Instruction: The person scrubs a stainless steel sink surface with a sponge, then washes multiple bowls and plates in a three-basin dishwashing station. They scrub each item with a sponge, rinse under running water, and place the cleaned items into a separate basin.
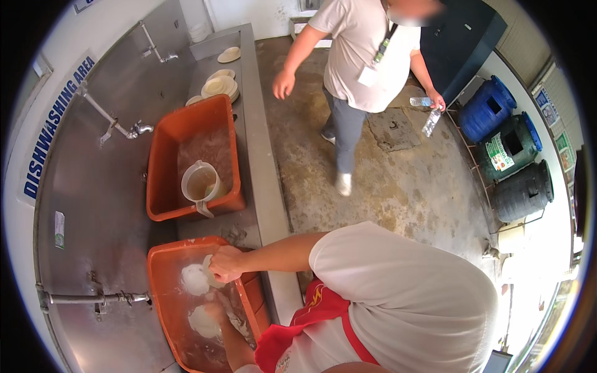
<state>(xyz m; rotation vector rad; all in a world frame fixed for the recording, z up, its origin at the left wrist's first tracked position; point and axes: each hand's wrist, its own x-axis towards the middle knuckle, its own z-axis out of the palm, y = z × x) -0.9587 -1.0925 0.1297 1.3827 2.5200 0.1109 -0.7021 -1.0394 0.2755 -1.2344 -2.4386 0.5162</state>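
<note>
An orange plastic tub (pixel 156 279) of cloudy water stands before me. My right hand (pixel 226 264) is closed over the edge of a pale dish (pixel 213 276) above the water, beside a patch of white foam (pixel 195 279). Lower in the tub, my left hand (pixel 216 307) reaches into the water, partly submerged and blurred. Close to its fingers lies a pale round dish (pixel 204 322) in the water; whether the hand grips it is unclear.
Another orange tub (pixel 235 158) holds a clear plastic pitcher (pixel 200 182). Pale plates (pixel 219 87) sit stacked beyond it. Metal faucets (pixel 140 128) project from the steel wall. A person (pixel 364 60) holding plastic bottles (pixel 431 122) is on the concrete floor, near barrels (pixel 487 109).
</note>
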